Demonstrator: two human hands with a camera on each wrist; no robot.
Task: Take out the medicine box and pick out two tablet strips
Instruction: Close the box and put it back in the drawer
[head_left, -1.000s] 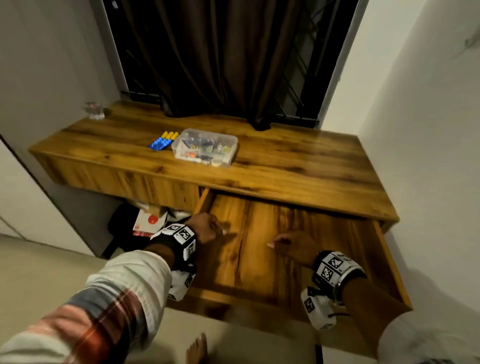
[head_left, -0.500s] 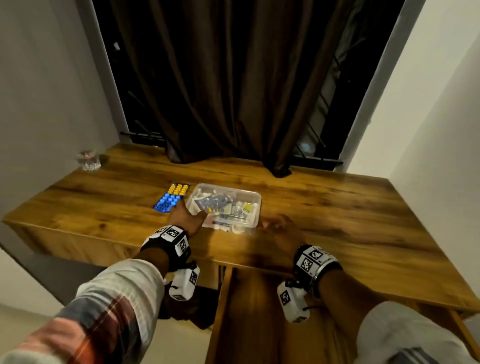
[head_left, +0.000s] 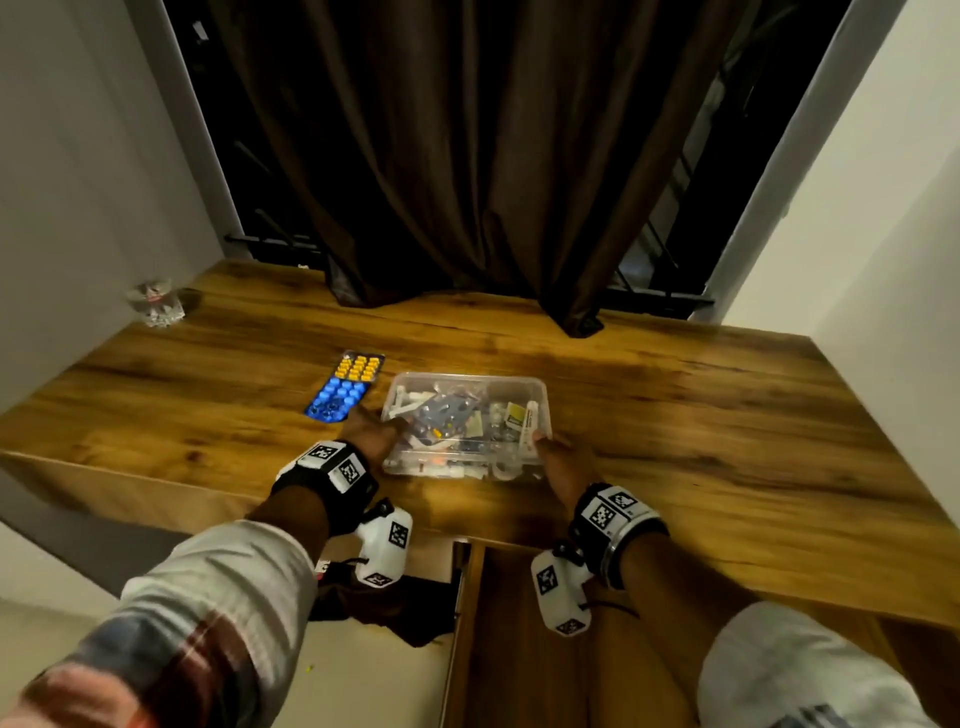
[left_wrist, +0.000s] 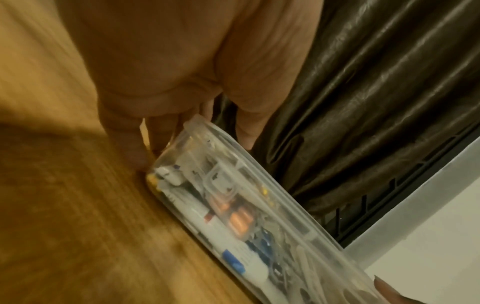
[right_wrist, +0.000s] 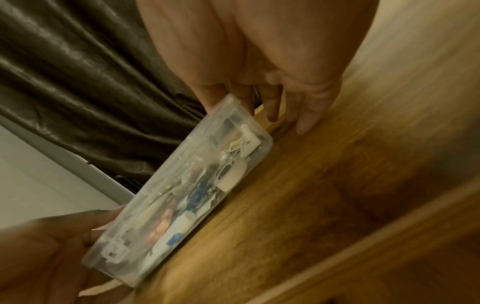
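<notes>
A clear plastic medicine box (head_left: 462, 464) full of tubes and strips rests on the wooden desk (head_left: 701, 441). My left hand (head_left: 371, 431) holds its left end, thumb over the rim and fingers down the side wall. My right hand (head_left: 563, 462) holds the near right corner, thumb on top. In the left wrist view the left hand (left_wrist: 192, 133) straddles the corner of the box (left_wrist: 233, 205). The right wrist view shows my right hand (right_wrist: 257, 111) at the end of the box (right_wrist: 182, 185), fingers spread down to the desk. A yellow tablet strip (head_left: 357, 367) and a blue tablet strip (head_left: 335, 398) lie left of the box.
The drawer (head_left: 519, 623) below the desk's front edge stands open between my forearms. A small glass (head_left: 156, 304) sits at the desk's far left corner. A dark curtain (head_left: 467, 156) hangs behind the desk, its hem touching the back edge. White walls close in on both sides.
Both hands rose from the open drawer to the desk top and closed in on the two ends of the medicine box. The view moved nearer to the desk.
</notes>
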